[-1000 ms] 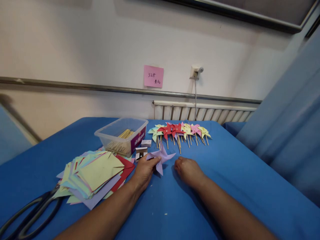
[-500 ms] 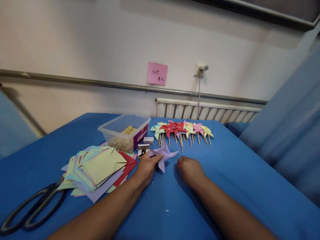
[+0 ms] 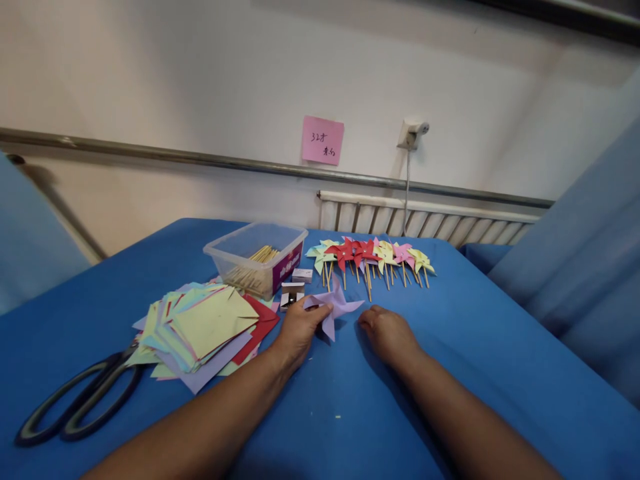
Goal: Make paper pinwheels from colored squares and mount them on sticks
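Purple paper pinwheel [image 3: 339, 305], one, short of the far edge of the counter [image 3: 475, 333], pinched in the left hand [image 3: 297, 331], best held lightly to spare its folds; right hand [image 3: 391, 337], curled nearby, apart, contents I cannot tell.

Two bare hands and two bare forearms make up all that shows of the person. The left hand [image 3: 300, 328] has a smooth back and a short, rounded thumb [image 3: 323, 311]. The right hand [image 3: 389, 333] looks compact and rounded, with softly marked knuckles; its fingertips are too small and dim to make out. Both wrists are bare and a little narrower than the hands. From there the left forearm [image 3: 220, 407] and the right forearm [image 3: 465, 407] widen evenly, smooth in outline, and are uncovered right down to where the view cuts them off.
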### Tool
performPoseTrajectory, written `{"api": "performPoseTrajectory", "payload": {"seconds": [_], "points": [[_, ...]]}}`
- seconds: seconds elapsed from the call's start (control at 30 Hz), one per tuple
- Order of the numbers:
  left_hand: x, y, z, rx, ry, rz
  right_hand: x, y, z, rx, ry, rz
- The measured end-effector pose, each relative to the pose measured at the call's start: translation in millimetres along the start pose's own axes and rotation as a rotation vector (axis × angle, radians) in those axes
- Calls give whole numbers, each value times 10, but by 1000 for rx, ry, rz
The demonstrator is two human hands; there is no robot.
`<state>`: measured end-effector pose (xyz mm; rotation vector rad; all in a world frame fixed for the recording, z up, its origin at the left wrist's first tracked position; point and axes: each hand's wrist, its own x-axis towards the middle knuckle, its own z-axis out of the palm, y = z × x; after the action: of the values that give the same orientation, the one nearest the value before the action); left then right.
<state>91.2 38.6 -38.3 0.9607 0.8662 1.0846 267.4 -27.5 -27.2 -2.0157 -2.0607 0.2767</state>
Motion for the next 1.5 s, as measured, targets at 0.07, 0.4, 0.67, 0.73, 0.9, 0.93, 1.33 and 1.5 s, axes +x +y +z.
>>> {"api": "performPoseTrajectory", "payload": {"seconds": [0.07, 0.4, 0.67, 0.73, 0.9, 0.93, 1.33, 1.5], "points": [[0, 2, 4, 5, 0, -2, 13, 24, 12, 16, 26, -6], [4, 1, 7, 10, 3, -6, 69, 161, 41, 135, 35, -6], [-9, -8, -6, 29, -2, 7, 66, 197, 60, 240, 14, 11], [-10, -6, -4, 45, 28, 10, 45, 200, 34, 269, 19, 16], [-32, 26, 26, 163, 97, 68, -62, 60, -47, 594, 57, 16], [-40, 35, 36, 207, 109, 86, -87, -4, -49, 702, 90, 14], [-150, 83, 163, 448, 63, 183, -30, -297, 234, 1005, 315, 45], [-170, 100, 184, 442, 68, 148, 2, -265, 257, 959, 348, 40]]}}
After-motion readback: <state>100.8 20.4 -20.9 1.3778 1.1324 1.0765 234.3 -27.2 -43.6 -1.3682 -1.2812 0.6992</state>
